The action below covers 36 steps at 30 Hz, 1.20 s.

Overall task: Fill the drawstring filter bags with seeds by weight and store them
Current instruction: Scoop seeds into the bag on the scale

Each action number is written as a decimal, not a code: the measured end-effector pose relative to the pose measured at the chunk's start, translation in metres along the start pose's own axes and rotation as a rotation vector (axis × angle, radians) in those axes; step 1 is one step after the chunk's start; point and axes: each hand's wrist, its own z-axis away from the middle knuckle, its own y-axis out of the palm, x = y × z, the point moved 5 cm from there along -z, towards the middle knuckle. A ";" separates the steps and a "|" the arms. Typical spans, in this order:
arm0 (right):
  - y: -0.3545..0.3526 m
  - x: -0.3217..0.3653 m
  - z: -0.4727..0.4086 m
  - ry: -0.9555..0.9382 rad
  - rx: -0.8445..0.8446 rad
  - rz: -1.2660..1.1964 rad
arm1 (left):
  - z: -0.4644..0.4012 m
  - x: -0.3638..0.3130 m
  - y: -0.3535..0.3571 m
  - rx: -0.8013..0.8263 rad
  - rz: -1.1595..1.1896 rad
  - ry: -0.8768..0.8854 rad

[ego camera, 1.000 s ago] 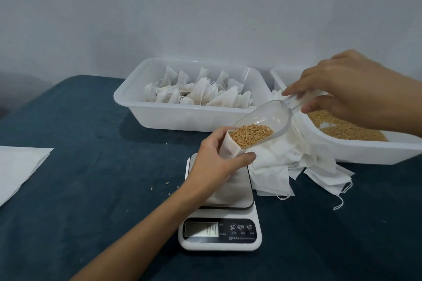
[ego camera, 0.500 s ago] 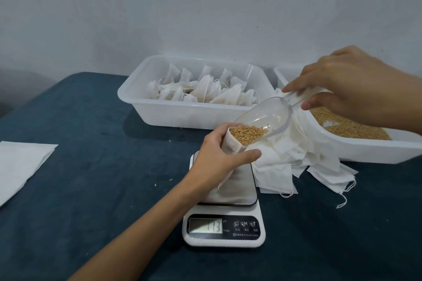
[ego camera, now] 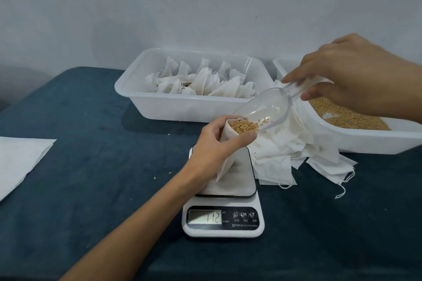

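Dark blue cloth covers the table point(ego camera: 75, 189), which runs from the pale wall to the near edge and lies bare across a wide stretch on the left, apart from a white sheet point(ego camera: 20, 162) at the left border and a few stray seeds. Against the wall stands a white plastic tub point(ego camera: 159, 107) holding tied filter bags point(ego camera: 201, 82), and to its right, partly cut off by the frame, a second tub point(ego camera: 365, 141) holds loose seeds point(ego camera: 349, 118). Between that tub and the kitchen scale point(ego camera: 225, 214) lies a loose heap of empty drawstring bags point(ego camera: 285, 150), some draped over the tub's rim, their strings trailing onto the cloth. The scale sits near the middle with its lit display facing the viewer and open cloth in front of it. From the lower left the left forearm reaches up diagonally; the left hand point(ego camera: 214, 150) curls round the neck of an open filter bag point(ego camera: 225, 164), thumb on the near side, with the bag's bottom resting on the scale's plate. From the right edge the right hand point(ego camera: 349, 75) comes in palm down, pinching the handle of a clear plastic scoop point(ego camera: 265, 107) that tilts down to the left. Its lip meets the bag's mouth, where golden seeds are heaped to the brim.
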 end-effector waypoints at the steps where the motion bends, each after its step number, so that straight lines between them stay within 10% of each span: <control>1: 0.000 0.000 0.000 0.004 -0.003 0.004 | 0.000 0.000 0.000 0.005 0.019 -0.002; 36: -0.004 0.006 0.001 0.015 -0.039 0.043 | -0.007 0.002 -0.001 -0.037 0.220 -0.118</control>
